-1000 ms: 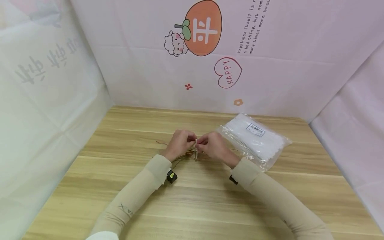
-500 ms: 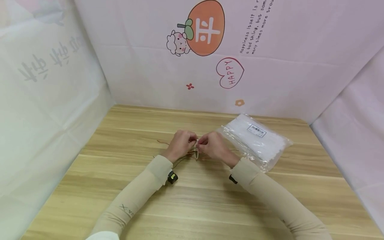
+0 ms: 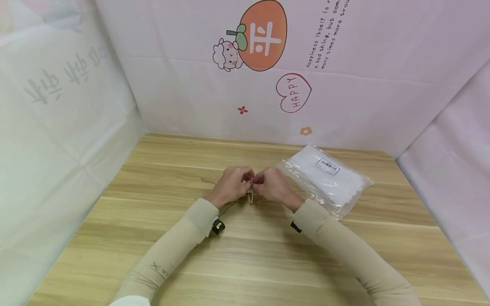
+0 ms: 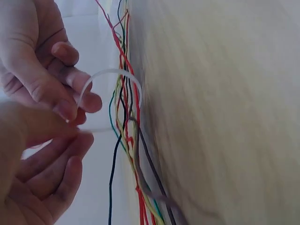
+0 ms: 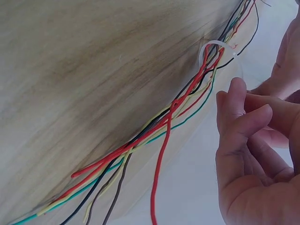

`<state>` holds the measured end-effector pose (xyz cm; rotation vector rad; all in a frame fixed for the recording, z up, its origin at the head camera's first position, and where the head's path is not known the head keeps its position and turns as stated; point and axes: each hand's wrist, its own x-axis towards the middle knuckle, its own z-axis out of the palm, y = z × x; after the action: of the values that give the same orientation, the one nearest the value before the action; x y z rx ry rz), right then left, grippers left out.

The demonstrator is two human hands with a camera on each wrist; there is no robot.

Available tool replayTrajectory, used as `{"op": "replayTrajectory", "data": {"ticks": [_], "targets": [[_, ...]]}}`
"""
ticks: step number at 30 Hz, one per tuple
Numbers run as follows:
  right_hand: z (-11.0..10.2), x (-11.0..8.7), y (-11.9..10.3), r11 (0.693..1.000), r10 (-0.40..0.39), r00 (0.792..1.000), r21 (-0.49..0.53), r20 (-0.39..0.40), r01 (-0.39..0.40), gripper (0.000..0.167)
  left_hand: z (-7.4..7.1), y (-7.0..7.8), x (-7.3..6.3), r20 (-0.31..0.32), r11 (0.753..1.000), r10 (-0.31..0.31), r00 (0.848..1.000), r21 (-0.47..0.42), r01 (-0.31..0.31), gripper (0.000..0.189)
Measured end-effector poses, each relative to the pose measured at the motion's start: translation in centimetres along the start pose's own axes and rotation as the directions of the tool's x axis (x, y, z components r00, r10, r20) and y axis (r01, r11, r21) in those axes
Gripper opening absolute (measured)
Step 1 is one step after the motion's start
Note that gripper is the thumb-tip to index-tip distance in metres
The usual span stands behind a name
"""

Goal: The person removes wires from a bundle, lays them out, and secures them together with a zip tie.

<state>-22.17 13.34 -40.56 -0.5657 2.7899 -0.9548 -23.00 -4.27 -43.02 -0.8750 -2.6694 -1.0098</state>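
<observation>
A translucent white cable tie (image 4: 108, 71) is bent into a loop around a bundle of thin wires (image 5: 161, 115), coloured red, black, green, yellow and brown, lying along the wooden table. Both hands meet above the bundle, in the middle of the head view. My left hand (image 3: 231, 185) pinches one end of the tie between thumb and finger. From the other side, my right hand (image 3: 272, 185) pinches the tie close to the left fingertips. The fingers hide where the tie's two ends come together. Loose wire ends spread out on either side of the hands.
A clear plastic bag (image 3: 325, 176) with white contents and a barcode label lies on the table right of the hands. The wooden table (image 3: 245, 263) extends toward the front. White printed cloth (image 3: 183, 97) encloses the back and sides.
Both hands stay over the wire bundle, their fingertips shifting slightly closer together around the cable tie. The bag has not moved on the table.
</observation>
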Motion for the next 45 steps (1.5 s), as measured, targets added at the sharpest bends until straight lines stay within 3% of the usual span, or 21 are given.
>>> {"op": "replayTrajectory", "data": {"ticks": [5,11,15,18,24,29,36,45], "targets": [[0.1,0.1,0.2,1.000,0.009,1.000,0.024,-0.001,-0.009,0.011,-0.1,-0.2,-0.2,0.005,1.000,0.019,1.000,-0.013,-0.019,0.006],[0.2,0.3,0.3,0.995,0.053,0.997,0.082,-0.053,-0.048,0.019,-0.3,0.0,-0.1,0.008,0.994,0.066,0.998,0.084,-0.066,0.008],[0.3,0.2,0.3,0.990,0.047,0.994,0.138,-0.094,-0.034,0.023,-0.5,0.5,-0.1,0.021,0.986,0.099,0.995,0.136,-0.101,0.008],[0.4,0.3,0.3,0.993,0.016,0.992,0.117,-0.122,-0.002,0.017,-0.7,0.9,0.0,0.043,0.979,0.080,0.996,0.185,-0.087,0.004],[0.5,0.5,0.6,0.994,-0.033,0.988,0.095,-0.152,0.047,0.006,-0.7,1.7,0.1,0.078,0.949,0.023,0.997,0.311,-0.046,0.017],[0.6,0.5,0.8,0.993,-0.072,0.987,0.078,-0.147,0.084,0.010,-0.3,1.7,0.3,0.061,0.932,-0.012,0.998,0.361,-0.011,0.019],[0.5,0.7,0.7,0.989,-0.137,0.980,0.040,-0.142,0.144,0.007,-0.3,1.1,0.6,0.022,0.956,-0.060,0.998,0.288,0.051,0.023],[0.6,0.8,1.3,0.984,-0.173,0.974,0.015,-0.144,0.177,0.005,-0.7,1.8,0.8,0.073,0.983,-0.113,0.991,0.156,0.100,0.016]]}}
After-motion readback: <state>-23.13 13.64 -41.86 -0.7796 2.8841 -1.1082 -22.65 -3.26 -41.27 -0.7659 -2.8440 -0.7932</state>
